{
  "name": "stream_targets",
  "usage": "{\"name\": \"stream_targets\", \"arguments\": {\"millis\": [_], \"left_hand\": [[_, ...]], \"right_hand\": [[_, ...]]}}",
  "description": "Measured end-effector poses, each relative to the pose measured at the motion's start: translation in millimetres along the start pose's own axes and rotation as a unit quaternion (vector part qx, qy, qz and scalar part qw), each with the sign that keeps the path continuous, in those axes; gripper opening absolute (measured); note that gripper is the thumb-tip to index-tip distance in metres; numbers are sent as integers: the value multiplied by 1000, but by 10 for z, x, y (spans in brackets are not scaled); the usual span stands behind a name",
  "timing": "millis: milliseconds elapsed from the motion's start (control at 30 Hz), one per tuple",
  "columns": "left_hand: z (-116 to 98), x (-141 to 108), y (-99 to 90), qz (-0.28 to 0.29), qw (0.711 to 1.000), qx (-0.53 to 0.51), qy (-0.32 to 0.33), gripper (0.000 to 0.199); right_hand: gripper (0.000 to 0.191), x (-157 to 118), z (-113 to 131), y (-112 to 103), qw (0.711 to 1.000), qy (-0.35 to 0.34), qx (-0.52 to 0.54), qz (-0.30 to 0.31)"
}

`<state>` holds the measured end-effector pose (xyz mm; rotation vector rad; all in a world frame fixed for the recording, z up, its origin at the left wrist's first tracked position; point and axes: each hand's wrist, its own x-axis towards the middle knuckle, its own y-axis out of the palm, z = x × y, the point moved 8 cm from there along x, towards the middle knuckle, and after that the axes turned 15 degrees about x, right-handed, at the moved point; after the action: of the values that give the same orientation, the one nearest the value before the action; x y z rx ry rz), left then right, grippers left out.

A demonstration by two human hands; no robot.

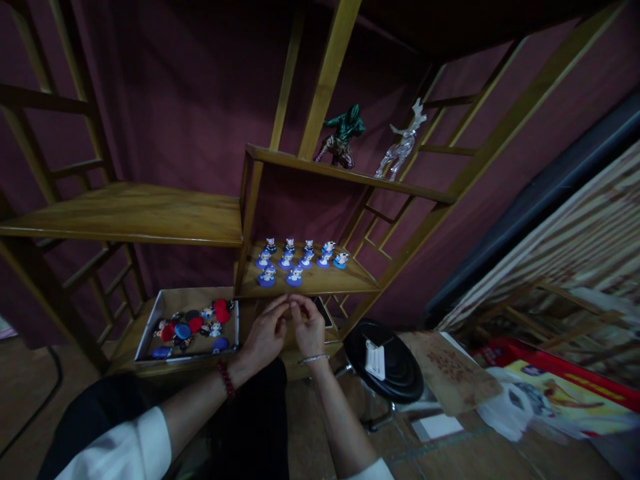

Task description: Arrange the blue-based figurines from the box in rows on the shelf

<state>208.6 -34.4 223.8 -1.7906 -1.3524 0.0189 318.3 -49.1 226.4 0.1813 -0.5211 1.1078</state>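
My left hand (266,333) and my right hand (307,328) meet at the fingertips in front of the lower shelf (330,283). Their fingers are bent and pressed together; whatever they hold, if anything, is too small or hidden to make out. Just beyond them, several small figurines (286,259) stand in rows on that shelf, many on purple bases, with a blue-based one (341,260) at the right end. To the left of my hands, a white-edged box (150,325) holds several more figurines and red and blue round pieces (183,331).
A green figure (346,133) and a clear deer figure (403,143) stand on the upper shelf (300,162). A wooden shelf (130,210) is at left. Right of my hands is a black round stool (400,373) bearing a white item (375,360), beside cardboard (450,370) and a plastic bag (507,403).
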Motion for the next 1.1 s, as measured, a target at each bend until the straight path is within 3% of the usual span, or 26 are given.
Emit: {"name": "stream_targets", "arguments": {"millis": [467,933,1100], "left_hand": [[416,-269,-20,-5,997,37,-62,33],[952,-666,11,44,985,82,-144,31],[1094,-781,44,96,972,115,-184,30]], "right_hand": [[23,-357,-364,434,998,42,17,31],[26,-693,-753,954,989,106,-10,97],[27,-800,-879,1082,985,118,-12,122]]}}
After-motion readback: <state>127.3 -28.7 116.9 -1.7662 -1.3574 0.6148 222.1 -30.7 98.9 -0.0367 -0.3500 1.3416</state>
